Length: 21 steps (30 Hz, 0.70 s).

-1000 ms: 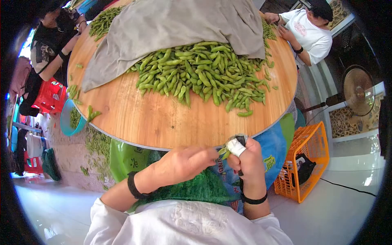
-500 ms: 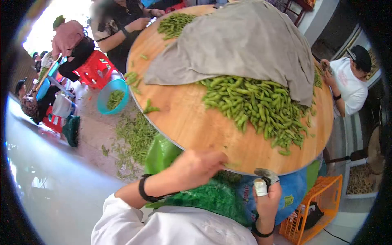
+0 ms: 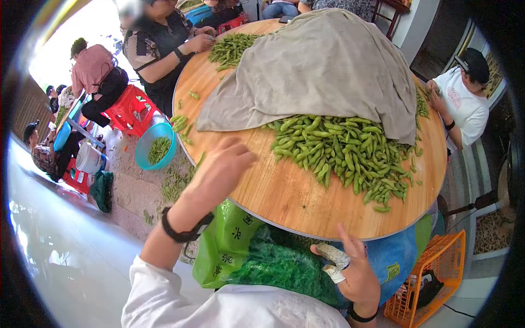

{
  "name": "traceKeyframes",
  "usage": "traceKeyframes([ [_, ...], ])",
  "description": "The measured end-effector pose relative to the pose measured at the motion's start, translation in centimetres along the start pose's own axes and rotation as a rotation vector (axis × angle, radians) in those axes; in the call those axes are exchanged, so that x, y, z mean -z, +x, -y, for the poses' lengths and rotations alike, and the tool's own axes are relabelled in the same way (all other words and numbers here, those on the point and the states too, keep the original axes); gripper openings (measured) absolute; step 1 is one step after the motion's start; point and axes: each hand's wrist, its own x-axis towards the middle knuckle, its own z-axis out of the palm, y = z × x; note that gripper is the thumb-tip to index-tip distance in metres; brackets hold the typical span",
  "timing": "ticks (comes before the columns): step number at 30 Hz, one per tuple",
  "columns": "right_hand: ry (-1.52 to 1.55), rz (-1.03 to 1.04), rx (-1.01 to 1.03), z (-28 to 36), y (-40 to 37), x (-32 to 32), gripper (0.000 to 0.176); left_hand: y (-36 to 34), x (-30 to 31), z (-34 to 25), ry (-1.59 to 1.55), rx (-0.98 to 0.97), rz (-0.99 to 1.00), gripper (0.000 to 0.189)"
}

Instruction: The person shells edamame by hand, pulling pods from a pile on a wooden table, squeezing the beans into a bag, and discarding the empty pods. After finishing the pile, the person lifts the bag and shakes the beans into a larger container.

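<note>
My left hand, with a dark band at its wrist, hovers over the left rim of the round wooden table. Its fingers are loosely bent and apart, with no object visible in them; a bit of green pod shows beside it. Below the table's front edge is my right hand, fingers spread and nothing held. White tape wraps one digit and a worn grey cover sits on another. Beyond both hands lies a heap of green soybean pods, partly under a grey-beige cloth.
Green and blue plastic bags hang at the table's front. An orange crate stands at the right. On the left floor are a turquoise basin and a red stool. Co-workers sit at the far left side and right side.
My left hand has moved left and away from me, from the front rim to the table's left rim. My right hand's fingers have spread. The view has shifted slightly.
</note>
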Motion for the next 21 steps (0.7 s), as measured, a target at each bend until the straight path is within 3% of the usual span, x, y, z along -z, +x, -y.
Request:
traceKeyframes([
  [4,0.088,0.009,0.036,0.4,0.3,-0.3,0.030,5.3,-3.2,-1.2,-0.042,-0.096,-0.022,0.015],
  [6,0.415,0.136,-0.302,0.8,-0.1,0.1,0.027,6.7,-5.0,-0.9,-0.087,-0.144,-0.030,0.014],
  [7,0.415,0.131,-0.310,0.8,-0.2,0.2,0.027,7.2,-5.6,-0.4,-0.092,-0.151,-0.028,0.014],
  [13,0.741,-0.142,-0.434,0.2,-0.5,-0.4,0.018,6.2,-4.2,0.4,-0.188,-0.124,0.006,0.018],
  [15,0.773,-0.193,-0.409,-0.9,-0.7,-1.6,0.018,5.2,-2.7,-1.5,-0.740,0.360,0.102,0.016],
  [16,0.774,-0.210,-0.384,-1.1,-0.3,-1.9,0.017,4.6,-3.8,-2.3,-1.210,0.421,0.048,0.012],
  [19,0.784,-0.251,-0.375,-0.7,0.6,-2.0,0.017,3.7,-4.8,-5.5,-1.498,0.550,0.103,0.008],
  [21,0.886,-0.308,-0.371,-0.5,1.2,-2.1,0.018,3.7,-6.7,-6.2,-1.483,0.520,0.078,0.007],
])
